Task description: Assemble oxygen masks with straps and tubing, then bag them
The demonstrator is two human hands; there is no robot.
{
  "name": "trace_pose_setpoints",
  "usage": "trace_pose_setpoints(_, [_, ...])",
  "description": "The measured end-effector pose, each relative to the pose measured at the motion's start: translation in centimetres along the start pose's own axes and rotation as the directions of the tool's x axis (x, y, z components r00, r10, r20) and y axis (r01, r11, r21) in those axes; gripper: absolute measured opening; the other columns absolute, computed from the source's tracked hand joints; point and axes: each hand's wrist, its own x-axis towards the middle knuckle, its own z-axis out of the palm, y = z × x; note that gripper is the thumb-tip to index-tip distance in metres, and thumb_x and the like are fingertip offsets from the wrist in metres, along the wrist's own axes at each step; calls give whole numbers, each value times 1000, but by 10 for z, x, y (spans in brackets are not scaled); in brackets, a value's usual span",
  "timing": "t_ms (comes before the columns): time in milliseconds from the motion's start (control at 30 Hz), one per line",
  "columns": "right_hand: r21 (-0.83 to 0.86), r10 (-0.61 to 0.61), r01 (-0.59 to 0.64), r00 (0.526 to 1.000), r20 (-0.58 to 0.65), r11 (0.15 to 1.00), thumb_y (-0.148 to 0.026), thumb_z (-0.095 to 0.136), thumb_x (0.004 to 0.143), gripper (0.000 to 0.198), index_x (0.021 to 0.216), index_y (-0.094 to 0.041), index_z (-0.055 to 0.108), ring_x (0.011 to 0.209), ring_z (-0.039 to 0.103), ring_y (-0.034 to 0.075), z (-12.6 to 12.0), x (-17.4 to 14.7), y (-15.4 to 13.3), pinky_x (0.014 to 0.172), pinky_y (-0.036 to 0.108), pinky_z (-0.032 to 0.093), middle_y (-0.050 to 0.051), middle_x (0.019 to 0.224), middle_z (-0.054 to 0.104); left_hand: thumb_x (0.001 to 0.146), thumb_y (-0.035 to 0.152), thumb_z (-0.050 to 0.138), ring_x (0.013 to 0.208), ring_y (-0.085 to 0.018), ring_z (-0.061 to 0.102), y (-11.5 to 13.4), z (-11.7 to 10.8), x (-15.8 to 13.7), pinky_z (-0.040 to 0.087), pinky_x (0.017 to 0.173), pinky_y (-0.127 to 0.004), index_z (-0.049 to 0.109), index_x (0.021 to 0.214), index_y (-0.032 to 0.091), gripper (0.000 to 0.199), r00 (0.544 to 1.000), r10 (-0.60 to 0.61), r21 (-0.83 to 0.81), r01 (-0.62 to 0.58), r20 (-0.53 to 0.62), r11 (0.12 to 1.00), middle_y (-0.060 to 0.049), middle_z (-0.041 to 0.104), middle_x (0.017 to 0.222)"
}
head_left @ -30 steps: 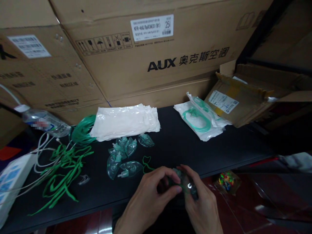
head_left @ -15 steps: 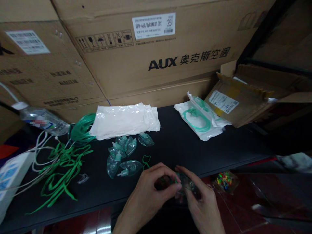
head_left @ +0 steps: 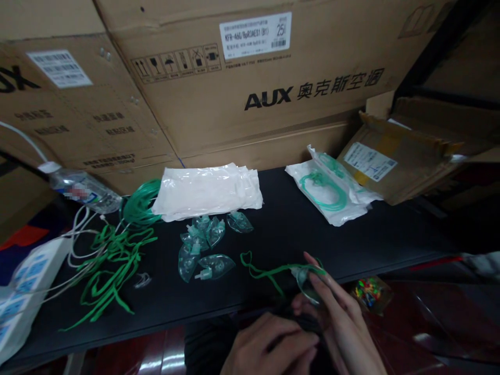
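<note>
Fingers [head_left: 327, 291] of the right hand [head_left: 339, 307] cupping a clear mask [head_left: 305, 285] at five

I'm seeing those fingers wrapping around the mask, probably steadying it, with a green strap [head_left: 273, 272] trailing from the hand toward nine. At six, the left hand [head_left: 273, 349] is sitting just below, fingers bent and blurring; I can't tell whether they're pinching anything.

Toward seven, loose masks [head_left: 200, 244] are lying clustered, presumably for easy reach. At eight, spare straps [head_left: 117, 258] are sprawling against white cords [head_left: 71, 242], likely snags. Farther off, white packets [head_left: 211, 192] are lying near nine, tubing packs [head_left: 324, 190] at three, an open carton [head_left: 390, 143] crowding them. At twelve, a large carton [head_left: 195, 120] is blocking the back.
</note>
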Motion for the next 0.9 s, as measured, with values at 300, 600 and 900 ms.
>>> trace_pose_setpoints(300, [40,-47,47,999,-10,998,-38,82,86,31,114,-25,80,80,72,16,-5,17,7,74,25,61,3,110,79,90,-5,58,99,-21,72,-22,-11,16,64,89,-36,62,128,25,49,954,-174,218,121,244,968,-4,71,118])
trace_pose_setpoints(600, [88,-65,70,996,-56,994,-41,87,78,33,104,-22,82,90,75,24,-6,23,3,73,31,64,6,112,77,90,4,69,93,-25,71,-40,7,39,65,84,-42,68,111,17,25,944,-134,303,38,302,952,-6,71,105])
trace_pose_setpoints(900, [70,-88,88,996,3,994,-42,83,83,30,103,-20,81,82,76,23,-4,28,2,74,32,63,7,104,78,102,19,57,78,-12,69,-23,-55,30,56,71,-21,77,110,26,23,909,-399,-342,339,-119,876,-5,75,110])
